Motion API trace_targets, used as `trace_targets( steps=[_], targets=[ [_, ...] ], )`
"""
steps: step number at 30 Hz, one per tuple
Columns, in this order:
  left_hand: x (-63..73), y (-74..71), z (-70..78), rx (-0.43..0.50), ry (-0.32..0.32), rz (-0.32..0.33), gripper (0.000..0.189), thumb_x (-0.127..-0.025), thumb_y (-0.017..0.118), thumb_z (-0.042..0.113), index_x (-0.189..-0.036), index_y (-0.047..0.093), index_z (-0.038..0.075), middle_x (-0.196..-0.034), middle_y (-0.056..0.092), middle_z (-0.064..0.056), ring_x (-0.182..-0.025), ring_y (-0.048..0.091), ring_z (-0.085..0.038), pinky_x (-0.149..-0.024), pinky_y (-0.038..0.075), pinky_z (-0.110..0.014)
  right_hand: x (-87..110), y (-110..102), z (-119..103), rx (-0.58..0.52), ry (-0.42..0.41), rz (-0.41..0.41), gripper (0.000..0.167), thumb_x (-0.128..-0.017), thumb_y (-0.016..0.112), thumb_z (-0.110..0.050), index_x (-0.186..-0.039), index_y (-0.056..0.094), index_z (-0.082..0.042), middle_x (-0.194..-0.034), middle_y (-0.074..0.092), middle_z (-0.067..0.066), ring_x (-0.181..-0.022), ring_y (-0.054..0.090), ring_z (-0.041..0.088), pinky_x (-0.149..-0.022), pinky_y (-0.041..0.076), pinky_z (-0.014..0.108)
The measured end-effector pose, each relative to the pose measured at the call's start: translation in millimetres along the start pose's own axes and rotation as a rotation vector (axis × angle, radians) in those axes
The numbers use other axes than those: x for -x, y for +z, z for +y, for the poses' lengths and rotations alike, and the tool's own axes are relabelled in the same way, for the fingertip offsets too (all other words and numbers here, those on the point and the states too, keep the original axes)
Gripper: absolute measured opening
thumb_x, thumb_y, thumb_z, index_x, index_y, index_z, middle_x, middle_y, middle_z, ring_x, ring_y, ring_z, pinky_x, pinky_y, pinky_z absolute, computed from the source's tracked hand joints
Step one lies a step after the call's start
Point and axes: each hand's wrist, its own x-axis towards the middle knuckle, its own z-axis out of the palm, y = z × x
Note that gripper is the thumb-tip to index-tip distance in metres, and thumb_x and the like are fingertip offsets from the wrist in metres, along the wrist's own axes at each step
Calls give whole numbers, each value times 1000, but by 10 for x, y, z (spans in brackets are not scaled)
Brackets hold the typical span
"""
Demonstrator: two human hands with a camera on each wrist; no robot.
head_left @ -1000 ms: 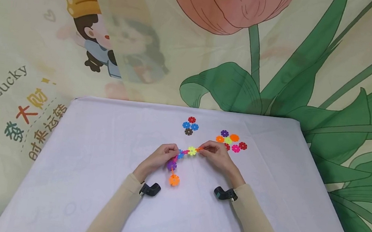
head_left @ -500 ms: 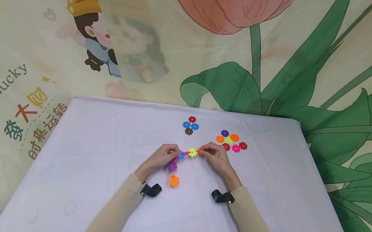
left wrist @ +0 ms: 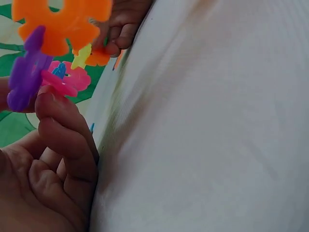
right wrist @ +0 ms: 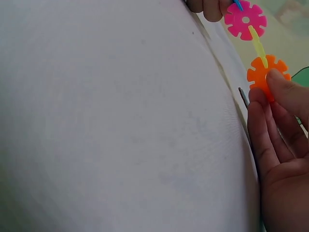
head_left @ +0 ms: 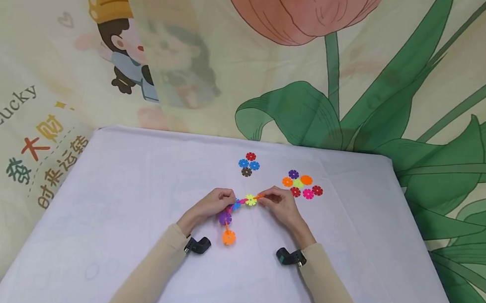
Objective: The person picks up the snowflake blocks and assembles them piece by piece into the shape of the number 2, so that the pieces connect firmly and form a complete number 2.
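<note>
A chain of slotted plastic discs, the snowflake-shaped kind, stretches between both hands above the white table. My left hand [head_left: 212,203] pinches it near a pink disc [left wrist: 60,86] and a purple disc [left wrist: 24,82], its fingertips against the pink one. From there the purple disc and an orange end disc [head_left: 228,238] extend toward me. My right hand [head_left: 284,206] pinches the orange disc [right wrist: 258,75] at the other end between thumb and fingers. A yellow disc [head_left: 250,200] joins that one to a further pink disc [right wrist: 235,26], with a blue disc [head_left: 236,204] beyond it.
Behind the chain lie several loose discs, among them a red one [head_left: 250,156] and a brown one [head_left: 246,172]. A second loose group, with a dark purple disc [head_left: 293,174], lies by my right hand. A printed cloth backdrop [head_left: 213,93] rises behind the table.
The chain has come slightly lower and toward me, its near orange disc swinging a little to the right. Both hands keep their grip and have barely moved.
</note>
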Motion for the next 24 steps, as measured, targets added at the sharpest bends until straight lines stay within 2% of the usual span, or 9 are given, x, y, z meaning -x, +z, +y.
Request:
trace_targets(
  steps=[7, 14, 19, 24],
  targets=[
    [-1, -10, 50, -27, -40, 14, 21, -97, 51, 10, -78, 57, 5, -69, 45, 1, -64, 40, -13, -65, 33, -26, -35, -18, -31, -26, 47, -1, 14, -84, 78, -5, -95, 73, 2, -91, 71, 12, -79, 68, 21, -75, 55, 22],
    [-54, -2, 112, -57, -88, -40, 29, -103, 51, 24, -79, 56, 8, -67, 42, 1, -58, 38, -14, -56, 32, -23, -38, 32, -38, -42, 68, -22, 17, -85, 77, -6, -99, 73, 3, -93, 72, 13, -82, 70, 20, -77, 54, 21],
    [-107, 16, 104, -109, -46, -58, 25, -101, 53, 22, -84, 62, 6, -73, 50, 1, -66, 42, -13, -62, 33, -24, -48, 113, -57, -63, 34, -61, 20, -87, 75, -5, -103, 72, 6, -97, 71, 17, -86, 70, 22, -79, 55, 23],
    [-112, 24, 87, -115, -21, -59, 22, -100, 55, 17, -85, 63, 5, -71, 51, 2, -65, 42, -13, -62, 33, -25, -70, 145, -60, -64, 25, -65, 18, -86, 75, -5, -102, 73, 4, -96, 73, 11, -85, 70, 18, -78, 55, 25]
  ],
)
